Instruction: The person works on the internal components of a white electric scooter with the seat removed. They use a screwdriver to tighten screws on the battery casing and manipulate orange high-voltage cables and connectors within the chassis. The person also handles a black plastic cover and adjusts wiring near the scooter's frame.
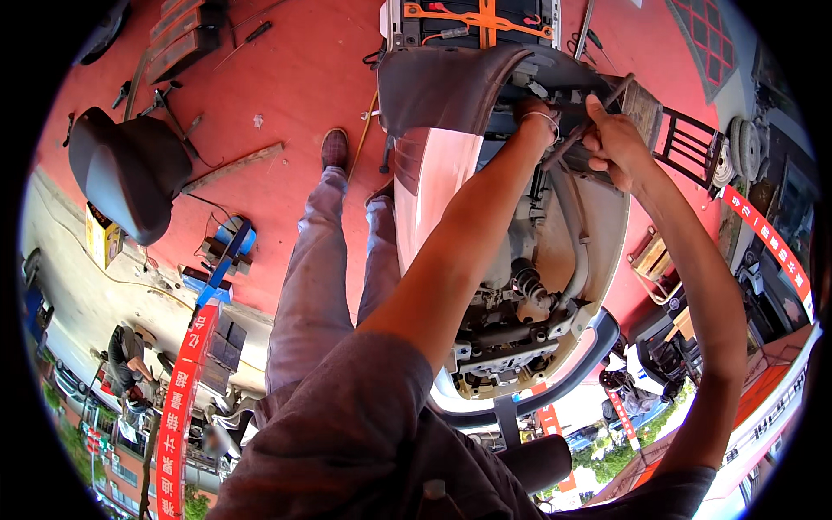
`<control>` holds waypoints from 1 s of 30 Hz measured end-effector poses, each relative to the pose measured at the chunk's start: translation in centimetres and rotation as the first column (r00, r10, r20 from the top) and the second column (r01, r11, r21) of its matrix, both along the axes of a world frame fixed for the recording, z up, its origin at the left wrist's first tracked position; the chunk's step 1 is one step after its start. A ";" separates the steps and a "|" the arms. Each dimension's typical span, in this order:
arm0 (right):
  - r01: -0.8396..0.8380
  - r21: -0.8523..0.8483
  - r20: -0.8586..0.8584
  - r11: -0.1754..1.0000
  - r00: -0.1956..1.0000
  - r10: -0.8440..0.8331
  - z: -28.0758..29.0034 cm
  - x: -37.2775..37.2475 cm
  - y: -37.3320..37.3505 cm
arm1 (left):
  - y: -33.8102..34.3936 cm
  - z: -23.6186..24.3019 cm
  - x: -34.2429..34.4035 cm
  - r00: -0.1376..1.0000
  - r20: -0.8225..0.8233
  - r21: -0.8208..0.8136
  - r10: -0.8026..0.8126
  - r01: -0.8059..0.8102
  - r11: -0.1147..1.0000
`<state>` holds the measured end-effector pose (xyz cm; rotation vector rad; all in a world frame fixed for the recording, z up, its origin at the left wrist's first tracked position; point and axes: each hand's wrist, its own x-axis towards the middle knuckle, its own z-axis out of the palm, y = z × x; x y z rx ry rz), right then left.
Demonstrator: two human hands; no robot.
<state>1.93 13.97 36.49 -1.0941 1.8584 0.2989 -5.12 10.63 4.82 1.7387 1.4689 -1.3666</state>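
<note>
Grey shirt (342,442), then pale-shelled scooter (429,173), innards (527,279) bare, left hand (534,111) inside, right hand (617,141) curled, grips unclear.

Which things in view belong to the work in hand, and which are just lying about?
Apparently in the work: opened scooter, left hand reaching into it; dark bar, right hand at it.

Apparently lying about: screwdriver; long strip; yellow box.

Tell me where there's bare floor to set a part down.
Bare red floor lies between the screwdriver and dark shell, and between the long strip and trouser leg. Crowded: around the left hand and right hand.
</note>
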 end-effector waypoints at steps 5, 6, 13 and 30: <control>-0.683 -0.403 -0.289 0.609 0.727 0.623 2.0 -4.8 1.4 | 7.0 -1.1 -3.4 0.929 -0.352 -0.586 0.117 -0.316 0.746; -0.854 -0.499 -0.498 0.148 0.423 0.757 2.1 -4.4 1.0 | 6.9 -2.8 -3.2 0.927 -0.340 -0.607 0.160 -0.346 0.715; -0.881 -0.386 -0.449 0.273 0.438 0.779 -0.3 -5.0 0.7 | 6.3 -0.4 -0.5 0.907 -0.403 -0.480 0.124 -0.325 0.815; -0.182 -0.145 -0.096 0.973 0.981 0.169 1.4 -4.9 2.2 | 6.5 10.3 5.2 0.975 -0.190 -0.568 -0.118 -0.011 0.823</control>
